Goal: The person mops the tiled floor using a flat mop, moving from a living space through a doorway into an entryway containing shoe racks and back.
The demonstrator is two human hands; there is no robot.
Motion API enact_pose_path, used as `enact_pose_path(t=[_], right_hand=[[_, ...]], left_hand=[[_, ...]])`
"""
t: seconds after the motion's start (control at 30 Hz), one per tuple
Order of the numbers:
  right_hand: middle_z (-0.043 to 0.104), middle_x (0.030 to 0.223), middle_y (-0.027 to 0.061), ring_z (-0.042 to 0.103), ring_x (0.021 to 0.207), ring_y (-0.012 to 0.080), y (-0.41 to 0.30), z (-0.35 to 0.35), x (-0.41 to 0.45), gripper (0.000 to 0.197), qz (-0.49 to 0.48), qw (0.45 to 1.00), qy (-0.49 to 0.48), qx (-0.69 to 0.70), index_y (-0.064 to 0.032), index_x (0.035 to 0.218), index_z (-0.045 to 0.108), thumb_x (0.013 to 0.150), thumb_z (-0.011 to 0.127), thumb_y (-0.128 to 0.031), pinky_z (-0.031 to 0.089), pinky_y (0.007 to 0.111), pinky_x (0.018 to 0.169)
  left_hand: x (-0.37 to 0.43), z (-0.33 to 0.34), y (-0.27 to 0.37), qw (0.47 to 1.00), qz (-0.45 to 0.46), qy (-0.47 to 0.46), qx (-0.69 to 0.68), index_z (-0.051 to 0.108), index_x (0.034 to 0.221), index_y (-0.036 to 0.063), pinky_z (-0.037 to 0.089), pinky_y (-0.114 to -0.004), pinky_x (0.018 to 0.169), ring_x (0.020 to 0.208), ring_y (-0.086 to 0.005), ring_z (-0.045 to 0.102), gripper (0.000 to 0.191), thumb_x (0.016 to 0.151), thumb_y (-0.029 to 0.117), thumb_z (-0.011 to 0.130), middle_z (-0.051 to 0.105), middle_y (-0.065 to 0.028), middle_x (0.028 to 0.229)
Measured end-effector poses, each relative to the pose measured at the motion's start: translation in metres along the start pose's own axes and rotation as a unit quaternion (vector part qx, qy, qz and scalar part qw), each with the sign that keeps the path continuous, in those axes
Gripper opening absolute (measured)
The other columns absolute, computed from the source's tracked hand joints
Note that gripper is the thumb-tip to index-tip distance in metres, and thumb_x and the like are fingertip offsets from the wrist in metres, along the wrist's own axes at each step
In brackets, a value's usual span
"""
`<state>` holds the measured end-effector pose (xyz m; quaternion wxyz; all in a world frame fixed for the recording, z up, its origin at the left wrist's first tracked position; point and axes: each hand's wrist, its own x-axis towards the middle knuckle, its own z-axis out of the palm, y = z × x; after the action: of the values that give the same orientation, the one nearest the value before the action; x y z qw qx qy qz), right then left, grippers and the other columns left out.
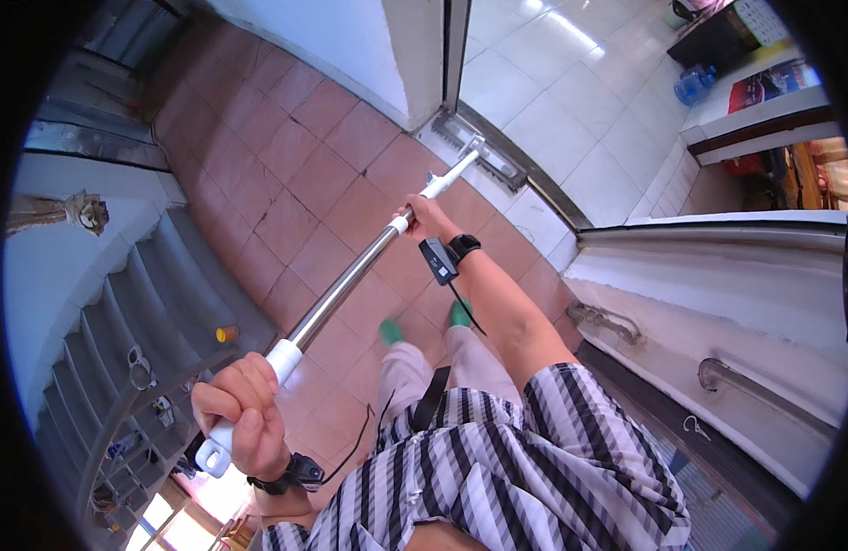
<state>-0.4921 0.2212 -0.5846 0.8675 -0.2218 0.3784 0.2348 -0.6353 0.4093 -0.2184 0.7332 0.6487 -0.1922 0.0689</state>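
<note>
A flat mop with a steel and white telescopic handle [351, 281] slants across the view from lower left to upper right. My left hand [241, 413] is wrapped around the white end grip, just above its hanging loop [212, 458]. Farther along, my right hand [427, 219] holds the pole near a white collar. The long grey mop head [480, 153] lies across the white tiled doorway sill [534, 219], alongside the dark door track. Wrist straps with small devices are on both wrists, and part of the right palm is hidden.
Reddish floor tiles [314, 172] surround my green shoes [390, 332]. Grey stairs [155, 289] with a railing [110, 430] and a yellow container [226, 334] rise at left. A wall corner [424, 62] borders the doorway. Pipes [761, 396] run at right; a blue water bottle [694, 85] stands beyond.
</note>
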Motion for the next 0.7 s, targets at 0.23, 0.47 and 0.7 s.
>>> enact_pose_path(t=[0.23,0.47,0.7], right_hand=[[0.052,0.069,0.0082,0.058,0.057,0.0226,-0.006,-0.029,0.018,0.013,0.016,0.994,0.059,-0.085,-0.0042,0.093,0.038,0.081,0.043,-0.004,0.054,0.038,0.052],[0.052,0.065,0.0115,0.06,0.054,0.0254,0.046,-0.034,0.017,0.007,0.0,0.996,0.019,-0.086,-0.0014,0.087,0.04,0.081,0.043,-0.004,0.055,0.041,0.049],[0.057,0.068,0.0101,0.063,0.059,0.0261,0.163,0.039,-0.052,0.011,0.058,0.998,-0.017,0.019,-0.0058,0.092,0.041,0.084,0.046,-0.011,0.054,0.041,0.053]], left_hand=[[-0.032,0.001,-0.027,0.997,-0.016,0.057,0.04,0.035,0.072,0.0104,0.034,-0.03,0.061,0.049,-0.0097,0.033,0.014,0.072,0.008,0.049,0.036,-0.0024,0.055],[-0.07,-0.029,-0.015,0.99,-0.051,0.116,0.062,0.03,0.069,0.0112,0.028,-0.028,0.056,0.048,-0.0087,0.025,0.018,0.075,0.007,0.046,0.028,-0.0009,0.054],[-0.053,-0.051,0.094,0.974,-0.064,0.211,0.043,0.036,0.072,0.0102,0.025,-0.032,0.055,0.048,-0.0117,0.026,0.016,0.068,-0.003,0.045,0.025,-0.0004,0.052]])
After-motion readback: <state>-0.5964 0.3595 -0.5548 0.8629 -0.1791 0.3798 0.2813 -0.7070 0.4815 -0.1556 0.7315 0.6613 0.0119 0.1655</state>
